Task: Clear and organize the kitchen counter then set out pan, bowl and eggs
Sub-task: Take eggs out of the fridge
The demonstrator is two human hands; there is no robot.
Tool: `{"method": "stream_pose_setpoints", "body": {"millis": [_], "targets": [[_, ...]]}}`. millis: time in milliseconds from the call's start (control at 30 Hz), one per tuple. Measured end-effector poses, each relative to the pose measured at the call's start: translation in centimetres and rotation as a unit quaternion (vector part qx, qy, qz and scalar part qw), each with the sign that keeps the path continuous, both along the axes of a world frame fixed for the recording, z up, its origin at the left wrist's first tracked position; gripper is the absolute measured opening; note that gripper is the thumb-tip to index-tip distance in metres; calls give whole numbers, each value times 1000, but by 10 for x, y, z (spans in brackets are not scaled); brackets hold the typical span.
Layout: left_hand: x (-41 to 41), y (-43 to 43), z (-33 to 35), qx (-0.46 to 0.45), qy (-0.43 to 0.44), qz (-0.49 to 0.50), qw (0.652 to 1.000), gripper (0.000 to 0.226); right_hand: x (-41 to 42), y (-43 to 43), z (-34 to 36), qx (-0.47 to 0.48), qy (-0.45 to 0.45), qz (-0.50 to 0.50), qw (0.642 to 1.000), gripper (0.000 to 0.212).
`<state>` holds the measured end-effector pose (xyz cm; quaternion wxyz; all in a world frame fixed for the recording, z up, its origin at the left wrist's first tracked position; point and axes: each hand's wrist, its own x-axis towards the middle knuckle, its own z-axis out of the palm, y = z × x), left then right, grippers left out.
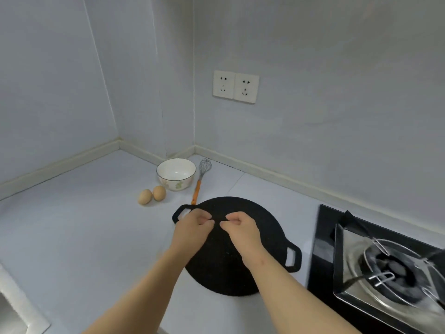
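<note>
Black pan (231, 247) lies flat at centre frame on the worktop (84, 225), bowl (176, 173) and eggs (151, 194) above-left. Your left hand (192, 225) and right hand (240, 226) hover over it, fingers loosely curled, holding nothing. Setting-out looks finished; next, withdraw without nudging anything.

text: none readable | labels: none | numbers: none
</note>
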<state>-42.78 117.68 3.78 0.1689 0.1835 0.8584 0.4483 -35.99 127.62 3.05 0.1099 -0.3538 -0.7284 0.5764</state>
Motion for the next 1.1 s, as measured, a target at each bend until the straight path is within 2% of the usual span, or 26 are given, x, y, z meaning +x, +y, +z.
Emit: {"method": "stream_pose_setpoints", "body": {"millis": [200, 367, 533, 600, 667, 733, 933, 1067, 1100], "targets": [[47, 42, 25, 50, -11, -134, 990, 18, 60, 20, 17, -8, 51, -158, 986, 19], [121, 84, 40, 86, -31, -263, 960, 11, 148, 31, 36, 18, 89, -300, 950, 15], [244, 111, 65, 112, -43, -415, 902, 11, 287, 25, 63, 64, 107, -447, 886, 12], [282, 115, 73, 122, -43, -448, 885, 13, 327, 21, 70, 70, 102, -484, 866, 11], [349, 117, 82, 129, -41, -507, 852, 13, 392, 8, 80, 88, 107, -538, 831, 11], [391, 117, 93, 143, -46, -541, 828, 11, 432, 0, 90, 93, 105, -561, 816, 9], [575, 107, 117, 168, -111, -650, 733, 11, 611, -37, 105, 143, 100, -663, 728, 10], [673, 98, 125, 168, -117, -702, 683, 15, 712, -65, 115, 169, 69, -713, 677, 10], [713, 92, 125, 168, -122, -721, 661, 16, 748, -78, 116, 181, 61, -731, 655, 13]]}}
